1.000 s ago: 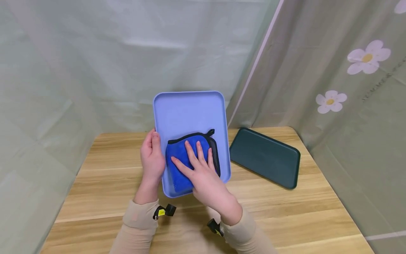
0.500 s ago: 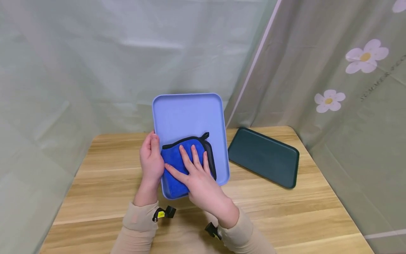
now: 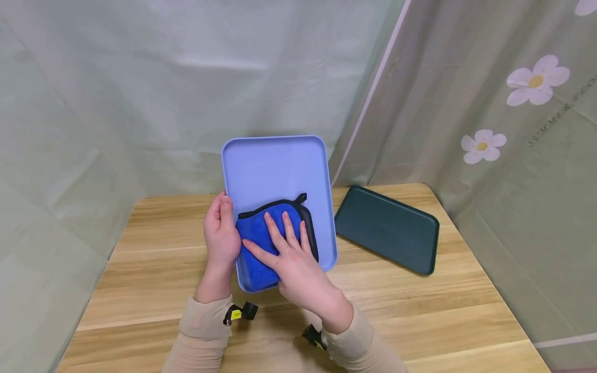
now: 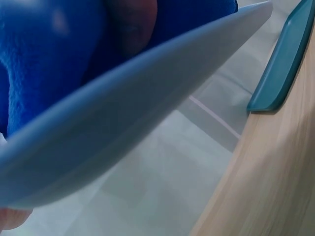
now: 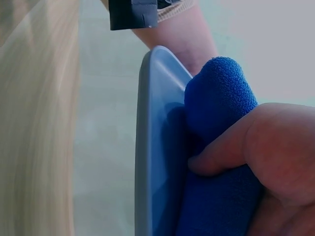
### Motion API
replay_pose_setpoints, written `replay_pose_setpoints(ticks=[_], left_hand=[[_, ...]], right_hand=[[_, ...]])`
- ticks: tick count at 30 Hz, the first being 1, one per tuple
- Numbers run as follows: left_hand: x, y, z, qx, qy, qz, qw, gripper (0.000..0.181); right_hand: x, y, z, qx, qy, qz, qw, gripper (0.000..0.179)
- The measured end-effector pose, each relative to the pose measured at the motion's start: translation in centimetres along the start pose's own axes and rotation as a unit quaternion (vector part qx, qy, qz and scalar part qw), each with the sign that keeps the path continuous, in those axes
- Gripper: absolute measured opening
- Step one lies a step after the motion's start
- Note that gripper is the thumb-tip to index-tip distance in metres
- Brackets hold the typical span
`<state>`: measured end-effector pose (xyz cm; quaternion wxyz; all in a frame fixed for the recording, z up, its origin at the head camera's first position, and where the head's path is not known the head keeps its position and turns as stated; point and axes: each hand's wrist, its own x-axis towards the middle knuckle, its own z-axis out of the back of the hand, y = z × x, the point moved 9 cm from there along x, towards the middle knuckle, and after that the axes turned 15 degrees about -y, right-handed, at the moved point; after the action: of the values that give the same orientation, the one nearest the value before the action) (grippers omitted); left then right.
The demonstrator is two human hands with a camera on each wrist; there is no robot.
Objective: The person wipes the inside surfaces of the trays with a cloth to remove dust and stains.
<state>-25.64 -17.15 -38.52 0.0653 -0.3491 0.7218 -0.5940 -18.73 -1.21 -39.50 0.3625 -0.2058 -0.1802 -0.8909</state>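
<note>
A light blue rectangular tray (image 3: 280,166) is held up at a tilt over the table. My left hand (image 3: 222,235) grips its left edge, thumb along the rim and the other fingers mostly hidden behind. A folded blue cloth (image 3: 256,228) with black edging and a small black loop lies against the tray's lower part. My right hand (image 3: 298,269) presses on this cloth with straight, spread fingers. In the right wrist view, a digit pushes into the soft blue cloth (image 5: 216,93), beside the tray's raised rim (image 5: 142,147).
A dark green tray (image 3: 387,230) lies at an angle on the right side of the wooden table (image 3: 154,269). Pale curtains (image 3: 163,103) hang behind and to both sides, with white flowers on the right one. Both wrists carry small black cameras.
My right hand and the cloth have slid a little left and down on the tray, up to its left rim. The left hand keeps its grip, and the green tray stays put.
</note>
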Motion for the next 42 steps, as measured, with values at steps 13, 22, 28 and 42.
replay_pose_setpoints(ticks=[13, 22, 28, 42], left_hand=[[0.2, 0.0, 0.3, 0.001, -0.018, -0.002, 0.9998, 0.043], [0.3, -0.3, 0.7, 0.015, -0.035, -0.004, 0.9993, 0.041], [0.3, -0.2, 0.6, 0.016, -0.025, -0.007, 0.9995, 0.043], [0.4, -0.3, 0.6, 0.003, -0.031, -0.014, 0.9994, 0.042]], right_hand=[[-0.3, -1.0, 0.5, 0.000, 0.008, -0.005, 1.0000, 0.116], [-0.3, -1.8, 0.7, -0.005, 0.014, -0.018, 0.9997, 0.117], [-0.4, -2.3, 0.8, 0.001, 0.016, -0.024, 0.9996, 0.116], [-0.4, -3.2, 1.4, 0.002, 0.010, -0.039, 0.9992, 0.117]])
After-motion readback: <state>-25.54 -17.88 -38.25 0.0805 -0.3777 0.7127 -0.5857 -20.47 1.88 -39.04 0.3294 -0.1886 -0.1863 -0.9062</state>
